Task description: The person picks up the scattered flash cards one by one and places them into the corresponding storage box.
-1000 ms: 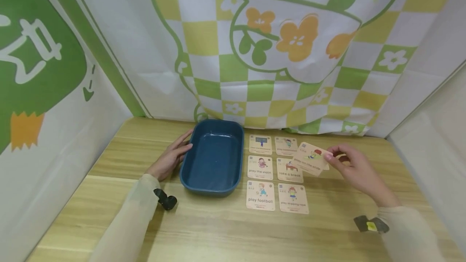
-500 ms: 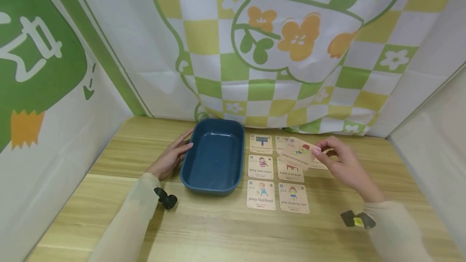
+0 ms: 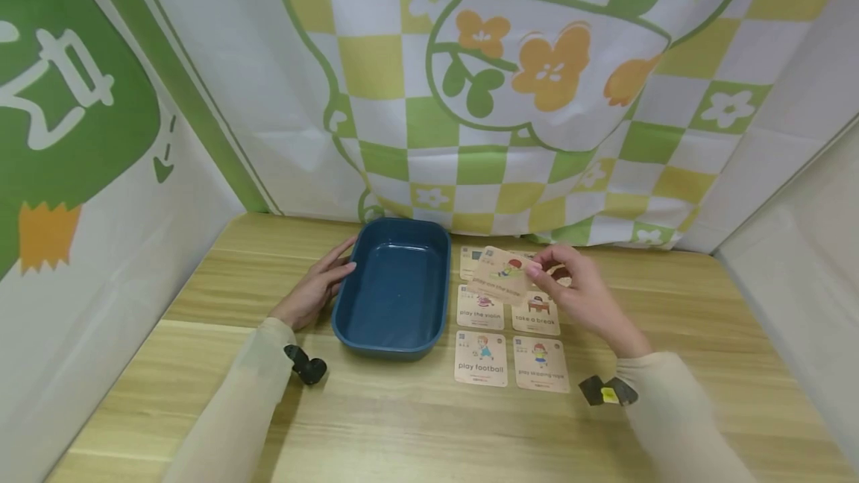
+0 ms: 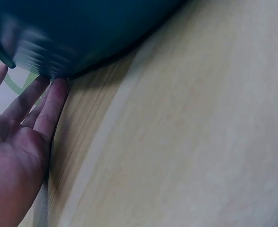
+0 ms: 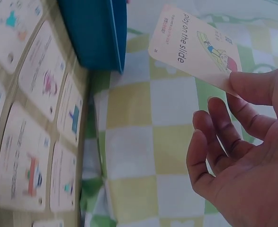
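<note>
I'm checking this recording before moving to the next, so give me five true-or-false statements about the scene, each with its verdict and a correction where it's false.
1. The right hand pinches the "play on the slide" card. True.
2. The left hand grips a card. False: the left hand touches the outer side of the blue tray.
3. The "play on the slide" card lies flat on the table. False: it is held up in the air.
4. In the head view, the "play football" card lies left of the "play skipping rope" card. True.
5. In the head view, the blue tray stands right of the "play football" card. False: it stands to its left.
</note>
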Available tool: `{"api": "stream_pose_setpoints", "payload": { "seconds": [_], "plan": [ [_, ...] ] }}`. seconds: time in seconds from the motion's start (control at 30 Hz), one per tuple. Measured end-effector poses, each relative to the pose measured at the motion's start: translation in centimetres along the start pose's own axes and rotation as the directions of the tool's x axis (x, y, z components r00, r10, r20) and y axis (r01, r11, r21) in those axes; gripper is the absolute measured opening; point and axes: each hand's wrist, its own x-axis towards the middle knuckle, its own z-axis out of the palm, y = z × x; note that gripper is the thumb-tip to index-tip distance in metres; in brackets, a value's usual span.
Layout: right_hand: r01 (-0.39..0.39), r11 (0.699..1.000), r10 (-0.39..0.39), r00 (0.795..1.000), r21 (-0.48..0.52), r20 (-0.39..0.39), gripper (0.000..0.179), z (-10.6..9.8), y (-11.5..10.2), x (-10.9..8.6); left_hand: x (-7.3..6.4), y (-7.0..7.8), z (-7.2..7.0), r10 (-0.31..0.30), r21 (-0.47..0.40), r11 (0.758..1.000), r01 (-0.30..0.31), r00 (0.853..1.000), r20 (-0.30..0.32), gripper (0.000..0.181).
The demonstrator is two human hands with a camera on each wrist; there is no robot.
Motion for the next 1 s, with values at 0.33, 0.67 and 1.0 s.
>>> {"api": "stream_pose_setpoints", "payload": {
  "seconds": [0.33, 0.67, 1.0],
  "plan": [
    [0.003, 0.999, -0.005, 1.0, 0.053, 0.031, 0.01, 3.0, -1.5, 2.2, -0.1, 0.3, 0.3, -0.007, 0.003, 1.0, 0.008, 1.0, -0.016, 0.065],
    [0.024, 0.996, -0.028, 0.998, 0.081, 0.049, 0.01, 5.4, -2.6, 3.9, -0.1, 0.2, 0.2, -0.005, -0.003, 1.0, 0.005, 1.0, -0.014, 0.065],
    [-0.022, 0.994, 0.014, 0.997, 0.108, 0.075, 0.011, 6.9, -3.9, 4.7, 0.0, 0.0, 0.1, -0.013, 0.016, 1.0, 0.014, 1.0, -0.021, 0.064]
  ]
}}
